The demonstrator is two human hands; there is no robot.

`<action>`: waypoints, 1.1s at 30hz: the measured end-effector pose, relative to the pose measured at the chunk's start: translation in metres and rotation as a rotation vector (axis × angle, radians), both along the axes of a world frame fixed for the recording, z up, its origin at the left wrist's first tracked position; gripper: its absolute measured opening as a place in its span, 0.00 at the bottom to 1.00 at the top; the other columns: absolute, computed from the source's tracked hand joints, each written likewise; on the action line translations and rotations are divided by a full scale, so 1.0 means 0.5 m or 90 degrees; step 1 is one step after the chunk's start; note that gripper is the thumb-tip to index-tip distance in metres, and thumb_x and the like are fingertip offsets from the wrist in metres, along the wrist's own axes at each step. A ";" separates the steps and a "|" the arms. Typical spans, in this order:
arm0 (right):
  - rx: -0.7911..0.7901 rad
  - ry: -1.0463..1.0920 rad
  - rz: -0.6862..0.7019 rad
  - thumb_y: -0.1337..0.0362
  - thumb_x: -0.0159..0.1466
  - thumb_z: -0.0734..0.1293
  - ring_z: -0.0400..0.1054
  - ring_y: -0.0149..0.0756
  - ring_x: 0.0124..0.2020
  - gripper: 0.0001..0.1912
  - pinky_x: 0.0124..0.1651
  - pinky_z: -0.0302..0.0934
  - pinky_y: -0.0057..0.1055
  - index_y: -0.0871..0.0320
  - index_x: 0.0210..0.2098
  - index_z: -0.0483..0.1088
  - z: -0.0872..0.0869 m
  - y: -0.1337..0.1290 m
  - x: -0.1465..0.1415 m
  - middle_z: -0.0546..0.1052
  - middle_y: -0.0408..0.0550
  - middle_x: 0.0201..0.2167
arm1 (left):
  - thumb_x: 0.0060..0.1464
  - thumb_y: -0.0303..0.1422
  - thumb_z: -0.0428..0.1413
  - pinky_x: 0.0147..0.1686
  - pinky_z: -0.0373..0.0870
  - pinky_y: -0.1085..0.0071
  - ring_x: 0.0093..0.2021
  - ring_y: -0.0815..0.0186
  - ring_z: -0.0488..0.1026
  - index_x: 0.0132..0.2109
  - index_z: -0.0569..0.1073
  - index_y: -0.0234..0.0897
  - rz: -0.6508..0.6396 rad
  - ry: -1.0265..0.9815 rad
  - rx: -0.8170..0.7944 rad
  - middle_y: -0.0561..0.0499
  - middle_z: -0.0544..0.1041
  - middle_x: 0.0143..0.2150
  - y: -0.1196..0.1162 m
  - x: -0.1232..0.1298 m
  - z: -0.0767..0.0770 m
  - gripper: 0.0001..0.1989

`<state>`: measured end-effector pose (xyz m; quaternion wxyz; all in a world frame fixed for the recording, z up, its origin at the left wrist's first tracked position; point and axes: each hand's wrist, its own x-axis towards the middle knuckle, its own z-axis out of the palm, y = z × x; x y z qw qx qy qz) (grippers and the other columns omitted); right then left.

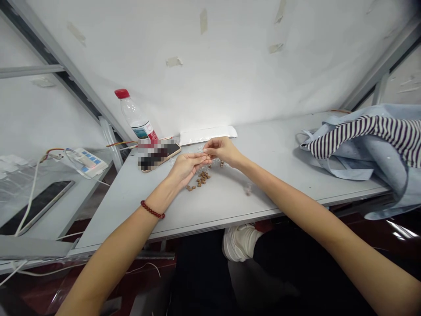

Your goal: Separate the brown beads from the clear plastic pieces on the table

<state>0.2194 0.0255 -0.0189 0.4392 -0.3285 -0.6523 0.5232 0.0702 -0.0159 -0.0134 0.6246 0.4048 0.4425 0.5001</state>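
Observation:
My left hand (188, 167) and my right hand (224, 150) meet over the table (283, 145), fingertips touching. The right thumb and fingers are pinched, and the left fingers are closed against them. Whatever lies between the fingertips is too small and hidden to make out. Around the hands is some crinkled clear plastic (215, 163), partly covered by them. Just below the left hand lies a loose pile of small brown pieces (203, 177). A few more brown pieces show under the right hand. A small pinkish clear bit (248, 189) rests below the right forearm.
Behind the hands lies a flat white packet (208, 134). To its left are a phone (173, 150) and a red-capped water bottle (134, 115). Blue and striped cloth (371, 145) covers the right end. A power strip (87, 163) and another phone (39, 206) sit on the left shelf.

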 end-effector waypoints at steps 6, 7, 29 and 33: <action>0.138 -0.099 -0.229 0.72 0.57 0.65 0.66 0.28 0.21 0.05 0.28 0.64 0.28 0.59 0.25 0.68 0.023 0.011 0.008 0.72 0.43 0.21 | 0.49 0.16 0.58 0.44 0.75 0.72 0.31 0.68 0.79 0.31 0.77 0.25 0.065 0.058 0.035 0.44 0.79 0.30 0.013 -0.022 0.004 0.05; 0.150 -0.096 -0.261 0.72 0.57 0.64 0.66 0.28 0.21 0.05 0.28 0.64 0.29 0.59 0.26 0.68 0.027 0.017 0.017 0.73 0.44 0.22 | 0.49 0.18 0.58 0.42 0.76 0.72 0.30 0.69 0.78 0.31 0.77 0.26 0.071 0.082 0.053 0.45 0.79 0.29 0.012 -0.024 0.007 0.03; 0.168 -0.237 -0.235 0.70 0.62 0.64 0.68 0.35 0.33 0.06 0.39 0.62 0.34 0.60 0.28 0.68 -0.005 0.042 0.047 0.72 0.48 0.26 | 0.41 0.19 0.57 0.19 0.66 0.67 0.22 0.58 0.74 0.16 0.67 0.36 -1.034 0.808 0.319 0.44 0.76 0.22 -0.376 0.165 -0.283 0.13; 0.194 -0.255 -0.226 0.70 0.60 0.63 0.67 0.33 0.29 0.08 0.37 0.62 0.33 0.59 0.25 0.67 -0.006 0.038 0.045 0.73 0.48 0.25 | 0.34 0.22 0.63 0.19 0.67 0.65 0.26 0.51 0.77 0.09 0.54 0.36 -1.122 0.889 0.272 0.43 0.73 0.18 -0.426 0.212 -0.454 0.24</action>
